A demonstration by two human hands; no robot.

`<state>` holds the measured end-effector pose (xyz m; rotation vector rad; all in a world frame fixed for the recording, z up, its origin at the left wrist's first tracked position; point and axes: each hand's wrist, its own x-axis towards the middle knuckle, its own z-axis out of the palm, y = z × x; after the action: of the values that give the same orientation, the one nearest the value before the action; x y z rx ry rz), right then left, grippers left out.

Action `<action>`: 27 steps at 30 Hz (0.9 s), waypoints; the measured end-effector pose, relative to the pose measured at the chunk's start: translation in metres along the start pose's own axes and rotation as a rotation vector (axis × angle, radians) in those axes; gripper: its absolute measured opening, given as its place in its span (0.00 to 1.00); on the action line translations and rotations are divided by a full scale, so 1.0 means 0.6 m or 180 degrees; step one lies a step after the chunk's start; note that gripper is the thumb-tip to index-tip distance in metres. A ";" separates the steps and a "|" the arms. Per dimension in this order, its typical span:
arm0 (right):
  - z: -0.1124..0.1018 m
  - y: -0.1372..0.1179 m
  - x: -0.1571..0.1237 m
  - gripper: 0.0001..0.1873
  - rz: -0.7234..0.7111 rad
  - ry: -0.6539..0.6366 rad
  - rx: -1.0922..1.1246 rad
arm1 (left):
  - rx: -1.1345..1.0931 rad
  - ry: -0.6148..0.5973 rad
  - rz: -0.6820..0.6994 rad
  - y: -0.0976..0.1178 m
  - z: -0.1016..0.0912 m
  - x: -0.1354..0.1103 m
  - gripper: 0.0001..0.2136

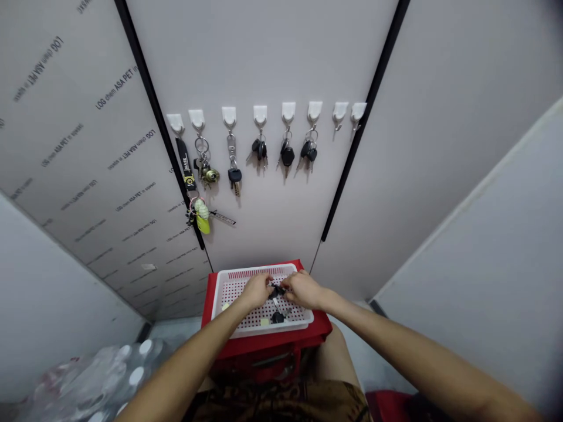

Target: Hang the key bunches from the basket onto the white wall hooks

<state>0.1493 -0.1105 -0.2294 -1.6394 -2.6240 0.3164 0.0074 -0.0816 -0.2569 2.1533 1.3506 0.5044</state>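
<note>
- Reaching into the basket: left hand (256,292) and right hand (303,289), one on each side of a bunch of black keys (277,291).
- Left hand: fingers bent, tips at the keys' left side; whether clamped on them, cannot tell.
- Right hand: fingers bent, tips at the keys' right side; grip likewise cannot be told.
- Black keys: over the right half of the basket, between the two hands.
- Second key bunch (278,317), black-headed: near side of the basket, lying on its floor.
- Basket (250,332): white plastic, perforated, set on a red bag (261,347).
- Yellow pieces, pale: one (264,322) at the near side, left of the second bunch; one (226,306) at the left side.
- Hooks (260,113), white, eight: in a row across the far panel (264,64).
- Hung keys (261,150): on the six leftmost hooks; farthest left with a black strap (185,164) and a yellow-green tag (203,225).
- Black strips (367,111): two, one on each side of the panel.
- Bottles (136,375), white-capped: near left, on the floor.
</note>
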 end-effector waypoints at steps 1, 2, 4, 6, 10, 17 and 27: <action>0.006 -0.002 0.002 0.10 -0.0018 -0.0004 -0.0168 | 0.0114 -0.0031 -0.0060 -0.004 0.003 -0.003 0.11; 0.011 -0.004 0.003 0.11 -0.0012 0.0014 -0.0274 | 0.0149 -0.0076 -0.0115 -0.008 0.006 -0.005 0.11; 0.020 -0.008 0.006 0.11 0.0046 0.0026 -0.0341 | 0.0051 -0.0160 -0.0207 -0.012 0.010 -0.008 0.09; 0.026 -0.011 0.008 0.12 0.0120 0.0014 -0.0308 | -0.0155 -0.0216 -0.0337 -0.014 0.011 -0.009 0.07; 0.022 -0.010 0.006 0.12 0.0166 0.0107 -0.0107 | -0.0461 -0.0279 -0.0527 -0.012 0.008 -0.003 0.07; -0.002 -0.001 0.002 0.19 0.0045 0.0636 0.0872 | -0.2131 -0.0208 -0.0282 0.011 -0.029 0.006 0.09; -0.023 0.001 0.008 0.13 -0.0332 0.0504 0.2323 | -0.2976 -0.0517 0.0047 0.050 -0.075 0.003 0.10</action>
<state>0.1497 -0.1040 -0.2162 -1.2093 -2.0818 0.9516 0.0034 -0.0793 -0.2033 1.3854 0.7642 0.7570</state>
